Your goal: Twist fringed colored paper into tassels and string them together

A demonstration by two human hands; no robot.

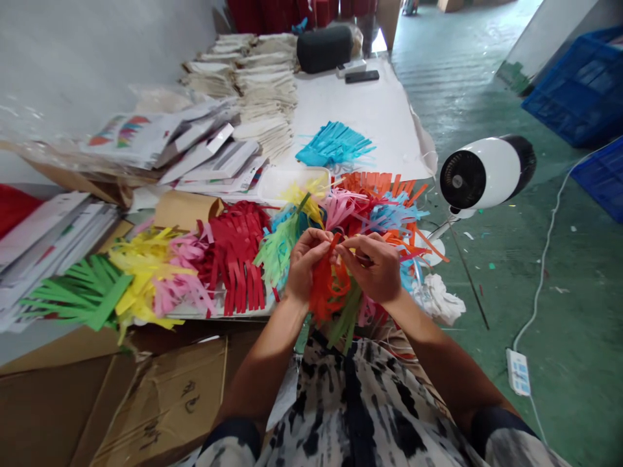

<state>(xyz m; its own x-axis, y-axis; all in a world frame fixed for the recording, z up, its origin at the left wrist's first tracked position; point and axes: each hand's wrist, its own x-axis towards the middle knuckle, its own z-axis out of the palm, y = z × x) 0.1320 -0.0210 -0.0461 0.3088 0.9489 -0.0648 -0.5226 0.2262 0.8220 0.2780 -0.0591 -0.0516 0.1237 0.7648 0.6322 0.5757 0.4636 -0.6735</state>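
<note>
My left hand point(307, 259) and my right hand point(374, 263) meet over the table's near edge, fingers pinched close together. Between them hangs an orange paper tassel point(327, 288), its top gripped by the left fingers. The right fingertips pinch at the same top; a thin string may be there, too small to make out. Below hangs an olive-green tassel point(346, 318). Around the hands lie light green point(288, 243), yellow point(311, 193) and pink point(343, 206) tassels. Left of them sits fringed dark red paper point(241, 256), and a blue fringed bundle point(333, 144) lies farther back.
More fringed paper in yellow point(141, 269) and green point(80, 292) lies left. Behind are stacked cream bundles point(267, 84), flat packages point(209, 155) and a black case point(324, 48). A white fan point(487, 172) stands right, with a power strip point(518, 372) on the floor. Cardboard boxes point(170, 402) sit lower left.
</note>
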